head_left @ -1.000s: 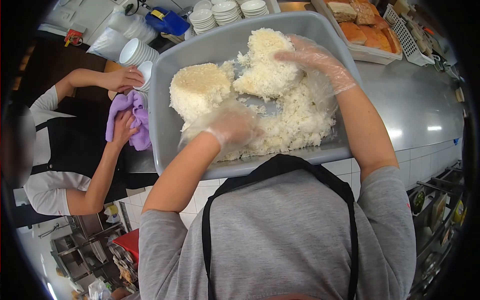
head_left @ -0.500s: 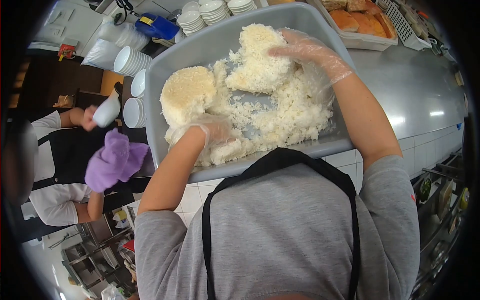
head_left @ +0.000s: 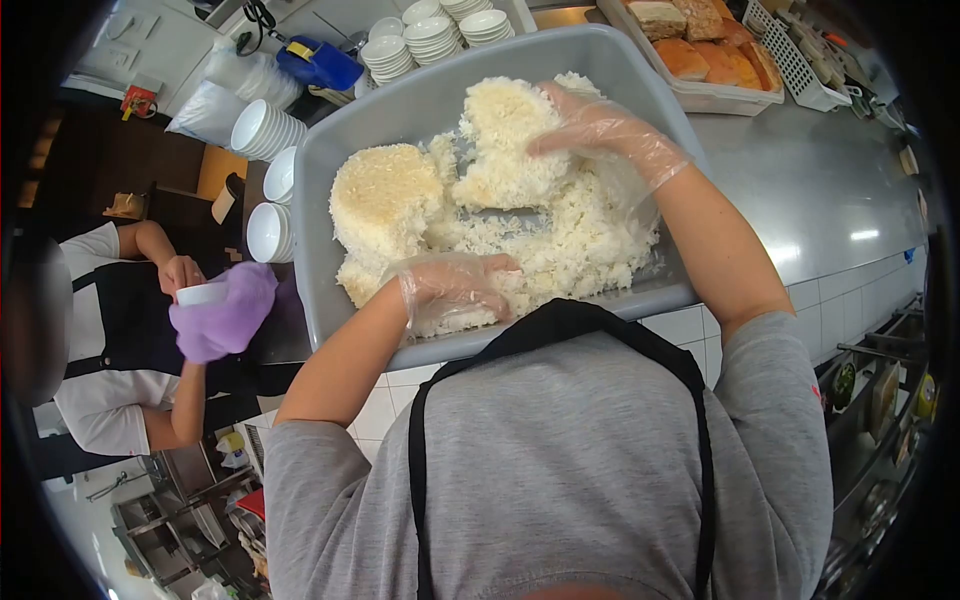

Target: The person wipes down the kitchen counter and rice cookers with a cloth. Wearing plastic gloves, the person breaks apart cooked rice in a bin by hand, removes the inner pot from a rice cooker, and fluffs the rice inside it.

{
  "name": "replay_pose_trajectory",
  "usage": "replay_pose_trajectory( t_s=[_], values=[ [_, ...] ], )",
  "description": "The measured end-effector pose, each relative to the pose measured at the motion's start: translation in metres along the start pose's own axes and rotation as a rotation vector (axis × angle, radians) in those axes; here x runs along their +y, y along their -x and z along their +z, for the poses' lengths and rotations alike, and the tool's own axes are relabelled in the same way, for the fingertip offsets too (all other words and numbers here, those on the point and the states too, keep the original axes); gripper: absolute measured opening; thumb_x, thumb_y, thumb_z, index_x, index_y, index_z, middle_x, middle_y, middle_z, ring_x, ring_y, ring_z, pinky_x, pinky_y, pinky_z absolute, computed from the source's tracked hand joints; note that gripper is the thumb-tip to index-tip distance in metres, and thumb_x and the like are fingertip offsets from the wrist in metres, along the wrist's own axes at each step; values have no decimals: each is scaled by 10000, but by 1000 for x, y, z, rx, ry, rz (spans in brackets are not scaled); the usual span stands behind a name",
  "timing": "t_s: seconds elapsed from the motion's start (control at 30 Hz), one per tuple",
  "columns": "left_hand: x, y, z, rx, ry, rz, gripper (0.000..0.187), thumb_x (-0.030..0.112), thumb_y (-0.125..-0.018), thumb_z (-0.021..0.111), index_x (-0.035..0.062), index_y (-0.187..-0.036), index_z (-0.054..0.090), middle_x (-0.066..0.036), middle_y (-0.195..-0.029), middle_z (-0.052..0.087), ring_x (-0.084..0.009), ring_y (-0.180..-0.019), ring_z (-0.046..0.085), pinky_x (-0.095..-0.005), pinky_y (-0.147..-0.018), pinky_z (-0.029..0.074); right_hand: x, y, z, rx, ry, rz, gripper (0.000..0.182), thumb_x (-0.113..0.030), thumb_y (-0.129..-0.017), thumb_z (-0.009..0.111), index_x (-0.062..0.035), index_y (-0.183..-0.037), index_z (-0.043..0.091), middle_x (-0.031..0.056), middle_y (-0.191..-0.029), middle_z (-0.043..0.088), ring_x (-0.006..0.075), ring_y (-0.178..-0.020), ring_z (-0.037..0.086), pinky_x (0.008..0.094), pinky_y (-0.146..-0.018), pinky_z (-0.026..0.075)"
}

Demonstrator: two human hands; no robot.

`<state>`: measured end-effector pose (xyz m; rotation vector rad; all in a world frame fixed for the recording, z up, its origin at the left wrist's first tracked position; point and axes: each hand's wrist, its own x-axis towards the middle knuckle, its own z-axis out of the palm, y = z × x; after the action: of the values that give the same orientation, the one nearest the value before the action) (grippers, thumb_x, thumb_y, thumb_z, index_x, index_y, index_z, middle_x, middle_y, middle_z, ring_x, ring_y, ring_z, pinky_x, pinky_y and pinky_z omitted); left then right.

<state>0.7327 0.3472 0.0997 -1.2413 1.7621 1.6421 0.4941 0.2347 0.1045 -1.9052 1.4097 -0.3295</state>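
Observation:
A large grey tub (head_left: 315,240) holds white rice, part loose and part in big clumps. My left hand (head_left: 460,285), in a clear plastic glove, lies on loose rice (head_left: 560,262) near the tub's front side, its fingers stretched out. My right hand (head_left: 600,128), gloved the same way, has its fingers against the right side of a tall rice clump (head_left: 507,140) toward the back. A round-topped rice clump (head_left: 385,195) stands at the tub's left, touched by neither hand's fingers.
A co-worker at the left holds a white bowl (head_left: 202,293) and a purple cloth (head_left: 235,315). White bowls (head_left: 268,130) are stacked beside the tub, with small dishes (head_left: 432,38) behind it. A bread tray (head_left: 715,97) sits on the steel counter (head_left: 800,190) at the back right.
My left hand has moved right over the rice, and its fingers show more. My right hand and the tall clump have shifted slightly down and left. The co-worker has brought the bowl to the cloth.

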Motion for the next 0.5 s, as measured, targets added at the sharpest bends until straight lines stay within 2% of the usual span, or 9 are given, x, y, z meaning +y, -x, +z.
replay_pose_trajectory(
  t_s=[0.07, 0.1, 0.2, 0.27, 0.3, 0.37, 0.4, 0.43, 0.5],
  values=[
    [7, 1, 1, 81, 67, 76, 705, 385, -646, 716, 87, -1248, 498, -145, -1236, 549, -265, -1073, 524, -318, -922, 383, -3, -1, 8, -23, -3, -116, 967, -431, -632, 757, -33, -1398, 321, 230, -1392, 397, 331, -1298, 384, 374, -1073, 303],
    [11, 2, 2, 77, 65, 71, 705, 385, -646, 716, 87, -1248, 498, -145, -1236, 549, -265, -1073, 524, -318, -922, 383, -4, -1, 10, -23, -9, -114, 967, -431, -632, 757, -33, -1398, 321, 230, -1392, 397, 331, -1298, 384, 374, -1073, 303],
    [27, 4, 6, 244, 96, -3, 757, 429, -648, 739, 83, -1262, 462, -160, -1217, 551, -283, -1116, 512, -342, -947, 378, -5, -3, 10, -11, -51, -195, 899, -382, -637, 759, -42, -1367, 362, 217, -1345, 453, 323, -1252, 436, 371, -1044, 341],
    [20, -7, 11, 354, 276, 180, 878, 493, -666, 749, 74, -1335, 364, -213, -1186, 547, -335, -1172, 484, -398, -1000, 352, -5, -1, 0, 111, -30, -89, 853, -363, -654, 754, -46, -1353, 384, 207, -1312, 482, 311, -1218, 470, 371, -1020, 362],
    [18, -13, 11, 354, 274, 179, 878, 493, -666, 749, 74, -1335, 364, -213, -1186, 547, -335, -1172, 484, -398, -1000, 352, -3, -2, -5, 113, -32, -89, 853, -363, -654, 754, -46, -1353, 384, 207, -1312, 482, 311, -1218, 470, 371, -1020, 362],
    [32, -19, 9, 395, 593, 192, 949, 553, -673, 742, 182, -1402, 260, -226, -1335, 398, -381, -1306, 320, -476, -1071, 257, 5, -7, -15, 191, -69, 112, 828, -367, -657, 751, -45, -1337, 408, 197, -1288, 502, 307, -1199, 485, 372, -1004, 378],
    [43, -23, 12, 449, 754, 322, 977, 502, -690, 757, 148, -1417, 210, -223, -1394, 293, -391, -1329, 260, -503, -1086, 219, 24, -20, -13, 197, -193, 80, 828, -400, -663, 742, -42, -1334, 416, 196, -1290, 506, 310, -1189, 496, 371, -987, 394],
    [44, -35, 13, 445, 758, 323, 977, 502, -690, 757, 148, -1417, 210, -223, -1394, 293, -391, -1329, 260, -503, -1086, 219, 24, -18, -14, 194, -190, 84, 828, -400, -663, 742, -42, -1334, 416, 196, -1290, 506, 310, -1189, 496, 371, -987, 394],
    [36, -65, 9, 588, 418, 462, 1048, 551, -669, 757, 13, -1399, 231, -300, -1367, 303, -421, -1312, 286, -471, -1096, 231, 19, -14, -21, 237, -105, 115, 805, -404, -667, 744, -56, -1326, 437, 198, -1280, 516, 312, -1180, 509, 369, -978, 404]
  ],
)
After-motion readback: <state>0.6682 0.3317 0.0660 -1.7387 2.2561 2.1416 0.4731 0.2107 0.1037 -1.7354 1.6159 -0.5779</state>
